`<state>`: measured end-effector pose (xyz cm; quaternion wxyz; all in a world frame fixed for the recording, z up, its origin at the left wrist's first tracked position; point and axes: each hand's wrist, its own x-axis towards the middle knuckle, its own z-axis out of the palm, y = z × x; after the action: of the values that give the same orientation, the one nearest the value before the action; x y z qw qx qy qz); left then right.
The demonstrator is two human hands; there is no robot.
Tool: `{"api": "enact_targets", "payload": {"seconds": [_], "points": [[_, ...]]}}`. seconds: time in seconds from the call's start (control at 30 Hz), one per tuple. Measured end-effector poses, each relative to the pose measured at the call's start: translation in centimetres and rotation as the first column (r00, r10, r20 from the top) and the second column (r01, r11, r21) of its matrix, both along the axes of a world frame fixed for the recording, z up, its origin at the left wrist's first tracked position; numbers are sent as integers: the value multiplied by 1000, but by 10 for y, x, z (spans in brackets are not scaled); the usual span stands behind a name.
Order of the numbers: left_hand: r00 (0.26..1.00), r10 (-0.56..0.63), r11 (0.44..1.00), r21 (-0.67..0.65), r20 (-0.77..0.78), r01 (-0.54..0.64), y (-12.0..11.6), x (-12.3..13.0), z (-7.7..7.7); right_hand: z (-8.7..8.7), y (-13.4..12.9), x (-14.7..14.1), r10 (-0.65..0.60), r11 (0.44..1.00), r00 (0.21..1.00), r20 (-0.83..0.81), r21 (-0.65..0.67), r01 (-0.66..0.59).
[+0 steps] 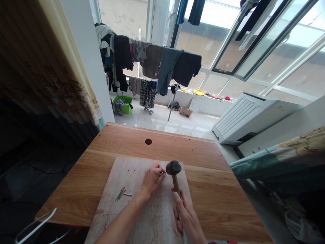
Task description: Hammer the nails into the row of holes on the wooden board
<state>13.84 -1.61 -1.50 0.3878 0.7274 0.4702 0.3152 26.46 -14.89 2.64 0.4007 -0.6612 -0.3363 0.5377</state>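
Note:
My right hand (185, 211) is wrapped round the wooden handle of a hammer (173, 167) with a dark, rounded head. The head is raised just right of my left hand (153, 178), whose fingers are pinched on a thin nail (162, 174), mostly covered by the fingertips. Under both hands lies a pale, worn wooden board (142, 217). A small pile of nails (120, 194) and one thicker metal pin (127, 195) lie on it, left of my left forearm. A row of small dark dots runs along the board's far part.
The board rests on a brown wooden table (210, 189) with a round hole (148, 141) near its far edge. Beyond stand a drying rack with clothes (169, 67) and a green basin (126, 107). Curtains (76, 78) hang at both sides. White-framed eyeglasses (38, 225) show at lower left.

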Motion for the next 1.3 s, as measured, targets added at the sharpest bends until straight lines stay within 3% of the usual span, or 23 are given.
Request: {"api": "enact_targets", "payload": {"seconds": [0.53,0.67,0.9,0.97,1.1,1.2,1.3], "points": [[1000,12,1000,14,-13,-11,1,2,-5,-2,-7,2,27,999,999,35,-35,-26],[1000,10,1000,17,-6,-10,0,2,-3,12,-6,1,-8,1000,1000,-25,17,8],[1000,5,1000,12,6,-5,-1,2,-2,54,-10,-4,-97,988,990,-106,108,109],[1000,6,1000,12,7,-6,0,2,-3,57,-11,-7,-127,981,983,-134,129,144],[1000,4,1000,13,6,-4,1,2,-4,33,-9,-7,-127,978,987,-98,154,141],[1000,10,1000,13,-5,-10,1,3,-6,6,-8,-4,-60,997,998,36,44,59],[1000,17,1000,13,-10,-17,2,3,-7,-6,-11,0,-37,999,997,72,15,36]]}}
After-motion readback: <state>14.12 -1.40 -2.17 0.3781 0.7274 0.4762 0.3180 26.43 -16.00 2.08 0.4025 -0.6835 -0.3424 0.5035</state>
